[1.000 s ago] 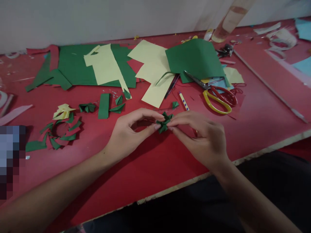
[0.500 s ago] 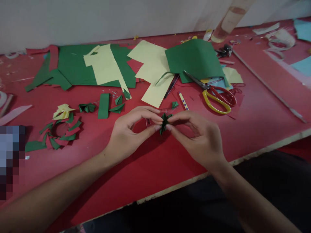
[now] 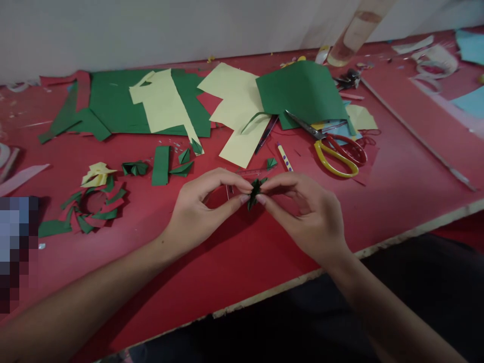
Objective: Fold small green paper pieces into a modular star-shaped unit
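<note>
Between my two hands is a small folded green paper piece with pointed tips, held above the red table. My left hand pinches its left side between thumb and fingertips. From the other side, my right hand grips it the same way. The fingertips hide part of the folds. Just beyond lie a small green paper fold and a white stick with purple dots. To the left are a green paper strip and green leaf-shaped folds.
Scissors with yellow and red handles lie to the right. Green sheets and cream paper spread along the wall. A red-and-green paper wreath sits at left, beside a yellow paper piece. A clear bottle stands at the back.
My fingertips have drawn slightly closer together, and the green piece looks narrower between them. Everything else on the table stays in place.
</note>
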A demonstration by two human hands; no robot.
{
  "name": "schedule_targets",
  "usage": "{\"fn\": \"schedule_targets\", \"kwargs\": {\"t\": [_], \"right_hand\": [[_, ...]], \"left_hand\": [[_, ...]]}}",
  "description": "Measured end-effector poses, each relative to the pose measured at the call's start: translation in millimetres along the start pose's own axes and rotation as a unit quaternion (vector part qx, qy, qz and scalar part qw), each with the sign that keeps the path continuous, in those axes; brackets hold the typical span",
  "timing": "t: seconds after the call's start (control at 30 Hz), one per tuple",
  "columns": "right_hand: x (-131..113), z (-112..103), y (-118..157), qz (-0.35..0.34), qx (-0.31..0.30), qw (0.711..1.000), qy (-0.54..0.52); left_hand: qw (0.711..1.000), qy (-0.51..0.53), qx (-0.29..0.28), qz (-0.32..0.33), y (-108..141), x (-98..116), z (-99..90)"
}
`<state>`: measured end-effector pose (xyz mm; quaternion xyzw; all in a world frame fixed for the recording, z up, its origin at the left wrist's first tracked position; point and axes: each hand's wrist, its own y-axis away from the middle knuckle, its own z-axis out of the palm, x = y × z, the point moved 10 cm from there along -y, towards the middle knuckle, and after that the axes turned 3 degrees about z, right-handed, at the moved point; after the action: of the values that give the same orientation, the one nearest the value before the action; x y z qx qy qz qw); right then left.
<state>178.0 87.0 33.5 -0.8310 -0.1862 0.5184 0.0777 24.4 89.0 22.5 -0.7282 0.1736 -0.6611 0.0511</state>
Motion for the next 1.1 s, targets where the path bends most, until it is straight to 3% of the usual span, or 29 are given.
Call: {"fn": "schedule_targets", "kwargs": {"t": [0.27,0.43,0.7,0.93,1.1], "right_hand": [[1.9,-1.5,3.7,0.009,0.045,0.996,-0.075],[0.5,-1.1,3.7,0.007,0.042,0.995,-0.096],[-0.5,-2.3,4.2,-0.004,0.039,0.998,-0.054],[3.3,-0.3,4.3,0.011,0.029,0.995,-0.097],[5.4,0.0,3.0,0.028,0.035,0.989,-0.143]], "left_hand": [[0.998,0.053,0.013,-0.044,0.2,-9.2,2.3],[0.997,0.063,0.01,-0.049,-1.0,-11.3,2.2],[0.998,0.06,0.016,-0.014,-2.1,-4.7,0.1],[0.999,0.037,0.013,0.038,2.7,5.0,-0.5],[0.999,0.015,0.016,0.035,4.0,4.1,-1.4]]}}
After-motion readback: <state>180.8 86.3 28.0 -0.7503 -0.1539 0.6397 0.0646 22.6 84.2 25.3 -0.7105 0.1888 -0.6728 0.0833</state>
